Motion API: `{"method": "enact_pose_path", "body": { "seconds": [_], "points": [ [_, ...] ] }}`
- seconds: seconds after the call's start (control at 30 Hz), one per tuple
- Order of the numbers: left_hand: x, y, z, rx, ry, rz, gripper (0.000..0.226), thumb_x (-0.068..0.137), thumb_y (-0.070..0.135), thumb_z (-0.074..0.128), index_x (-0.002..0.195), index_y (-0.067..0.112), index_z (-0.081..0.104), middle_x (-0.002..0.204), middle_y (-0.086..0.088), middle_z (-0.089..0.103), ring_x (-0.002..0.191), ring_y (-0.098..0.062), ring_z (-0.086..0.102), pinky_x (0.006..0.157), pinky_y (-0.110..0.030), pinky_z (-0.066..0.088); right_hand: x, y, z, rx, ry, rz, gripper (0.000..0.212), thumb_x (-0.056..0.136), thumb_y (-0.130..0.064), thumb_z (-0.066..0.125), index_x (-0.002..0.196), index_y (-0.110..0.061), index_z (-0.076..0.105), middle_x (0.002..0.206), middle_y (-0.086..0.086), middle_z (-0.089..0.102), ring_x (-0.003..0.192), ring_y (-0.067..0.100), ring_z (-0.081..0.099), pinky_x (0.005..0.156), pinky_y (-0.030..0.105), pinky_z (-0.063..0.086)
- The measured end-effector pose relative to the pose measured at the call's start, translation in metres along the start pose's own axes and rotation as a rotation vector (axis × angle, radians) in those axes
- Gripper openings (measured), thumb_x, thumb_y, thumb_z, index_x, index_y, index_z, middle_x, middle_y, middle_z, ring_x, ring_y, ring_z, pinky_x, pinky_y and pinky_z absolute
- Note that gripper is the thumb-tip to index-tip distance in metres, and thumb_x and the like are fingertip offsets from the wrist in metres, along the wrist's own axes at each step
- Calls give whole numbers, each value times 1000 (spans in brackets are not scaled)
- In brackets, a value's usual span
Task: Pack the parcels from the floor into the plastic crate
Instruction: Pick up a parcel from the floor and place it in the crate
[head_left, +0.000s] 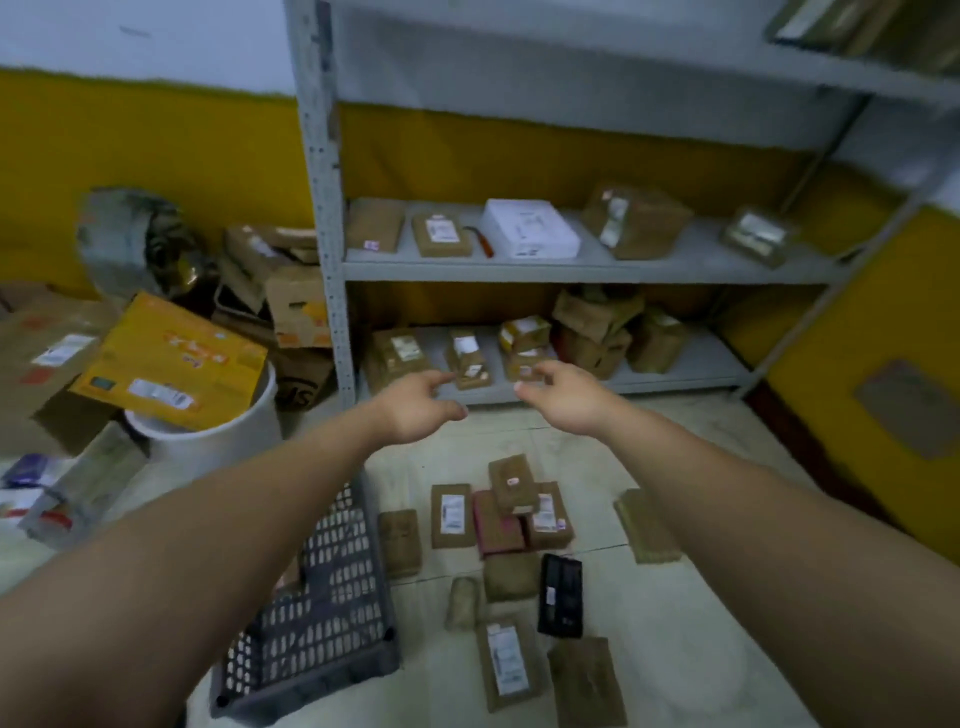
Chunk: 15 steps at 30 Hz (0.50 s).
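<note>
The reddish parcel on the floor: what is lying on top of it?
A small brown parcel with a pink sticker lies across the far end of the reddish parcel and overlaps the labelled parcel beside it. That covered end cannot be seen.

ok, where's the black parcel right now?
In the head view the black parcel lies flat on the floor, lower centre, right of the plastic crate and just right of a plain brown parcel.
</note>
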<state>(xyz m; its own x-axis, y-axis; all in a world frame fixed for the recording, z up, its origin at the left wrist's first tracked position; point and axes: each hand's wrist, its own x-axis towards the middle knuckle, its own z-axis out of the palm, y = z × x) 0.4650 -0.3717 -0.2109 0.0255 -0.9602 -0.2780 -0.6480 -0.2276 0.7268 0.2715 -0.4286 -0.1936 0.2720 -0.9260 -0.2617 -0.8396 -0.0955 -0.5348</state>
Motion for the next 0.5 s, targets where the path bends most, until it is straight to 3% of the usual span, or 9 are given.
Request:
{"method": "enact_pose_path", "body": {
  "seconds": [0.2, 0.4, 0.5],
  "points": [
    [22, 118, 77, 12, -28, 93, 65, 89, 35, 59, 147, 21, 31, 150, -6, 36, 131, -23, 42, 94, -24, 34, -35, 105, -91, -33, 84, 29, 65, 94, -48, 51, 146, -13, 36, 150, 8, 40, 134, 27, 41, 106, 33, 34],
    [50, 166, 160, -5, -76, 28, 66, 90, 40, 57, 147, 25, 28, 155, -6, 25, 140, -26, 29, 112, -37, 25, -30, 202, -140, -83, 31, 36, 68, 94, -50, 50, 149, -16, 30, 153, 6, 35, 137, 27, 38, 108, 36, 34],
    [63, 164, 178, -27, -84, -43, 65, 91, 36, 56, 148, 23, 28, 154, -5, 28, 139, -26, 32, 111, -37, 27, -6, 222, -148, -89, 0, 26, 69, 93, -52, 50, 149, -17, 31, 153, 6, 36, 137, 27, 38, 108, 37, 34]
  ]
}}
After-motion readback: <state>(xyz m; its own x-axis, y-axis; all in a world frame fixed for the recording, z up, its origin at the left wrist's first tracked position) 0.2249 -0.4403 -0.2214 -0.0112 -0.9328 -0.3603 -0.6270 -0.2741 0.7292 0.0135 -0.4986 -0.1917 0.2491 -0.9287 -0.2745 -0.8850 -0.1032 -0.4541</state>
